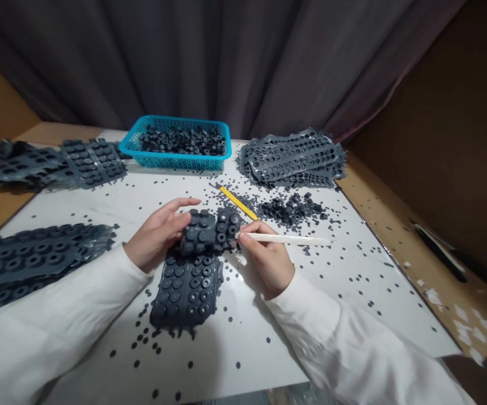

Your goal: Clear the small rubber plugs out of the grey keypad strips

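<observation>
My left hand [161, 232] grips the left side of a dark grey moulded rubber sheet [184, 284] covered in rows of round knobs, thumb on top and index finger stretched past it. The sheet's far end is bent up and back over itself; its near end lies on the white board. My right hand [267, 256] pinches a slim white stick [298, 239] between thumb and fingers, its inner end against the knobs at the sheet's right edge. Just beyond lies a yellow stick-like tool [238, 203] with a dark tip. Right of it is a loose pile of small black rubber parts [294, 209].
A blue basket [176, 163] of small black parts stands at the back. Perforated sheets [292, 157] are stacked back right; more knobbed sheets [94, 160] [36, 259] lie left. Small dark discs dot the white board [264, 365]. A slim black tool [440, 250] and white scraps [471, 326] lie right.
</observation>
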`<control>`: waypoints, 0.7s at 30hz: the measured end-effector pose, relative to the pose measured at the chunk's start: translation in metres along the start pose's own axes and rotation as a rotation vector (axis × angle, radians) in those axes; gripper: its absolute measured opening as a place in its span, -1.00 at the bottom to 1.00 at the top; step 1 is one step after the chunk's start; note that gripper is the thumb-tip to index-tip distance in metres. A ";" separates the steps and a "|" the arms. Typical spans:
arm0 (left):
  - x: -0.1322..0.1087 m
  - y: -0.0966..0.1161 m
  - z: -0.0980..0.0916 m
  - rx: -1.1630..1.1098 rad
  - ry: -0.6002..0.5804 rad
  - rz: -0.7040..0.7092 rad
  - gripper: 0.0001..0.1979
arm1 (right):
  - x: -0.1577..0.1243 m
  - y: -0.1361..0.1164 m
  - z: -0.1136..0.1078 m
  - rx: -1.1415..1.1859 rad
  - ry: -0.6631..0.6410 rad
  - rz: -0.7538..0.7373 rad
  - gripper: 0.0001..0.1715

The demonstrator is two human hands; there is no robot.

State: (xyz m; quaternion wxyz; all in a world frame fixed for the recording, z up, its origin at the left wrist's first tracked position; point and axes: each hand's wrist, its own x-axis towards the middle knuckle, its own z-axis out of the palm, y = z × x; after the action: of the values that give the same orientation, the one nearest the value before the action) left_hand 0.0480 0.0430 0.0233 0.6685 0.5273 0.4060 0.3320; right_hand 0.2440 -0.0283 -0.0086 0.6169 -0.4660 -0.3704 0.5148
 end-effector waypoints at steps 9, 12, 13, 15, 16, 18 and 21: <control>-0.011 -0.020 -0.009 0.233 -0.050 0.260 -0.24 | -0.001 -0.028 0.015 -0.255 0.016 -0.459 -0.93; -0.021 -0.023 -0.004 0.262 -0.062 0.267 -0.28 | -0.006 -0.034 0.032 -0.427 -0.120 -0.623 -0.94; -0.024 -0.023 -0.003 0.257 -0.061 0.265 -0.28 | -0.007 -0.032 0.036 -0.454 -0.154 -0.613 -0.95; -0.031 -0.024 -0.001 0.231 -0.047 0.250 -0.28 | -0.009 -0.023 0.040 -0.440 -0.168 -0.550 -0.98; -0.033 -0.024 0.000 0.213 -0.037 0.236 -0.29 | -0.009 -0.019 0.041 -0.429 -0.173 -0.516 -0.97; -0.036 -0.025 0.002 0.175 -0.023 0.193 -0.31 | -0.011 -0.012 0.040 -0.416 -0.175 -0.503 -0.96; -0.036 -0.027 0.004 0.081 0.012 0.123 -0.30 | -0.014 -0.010 0.037 -0.454 -0.165 -0.598 -0.97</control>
State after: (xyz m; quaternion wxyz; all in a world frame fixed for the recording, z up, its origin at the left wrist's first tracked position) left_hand 0.0356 0.0038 0.0045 0.6223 0.5759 0.3902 0.3588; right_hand 0.2097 -0.0348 0.0122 0.5890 -0.4191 -0.6432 0.2525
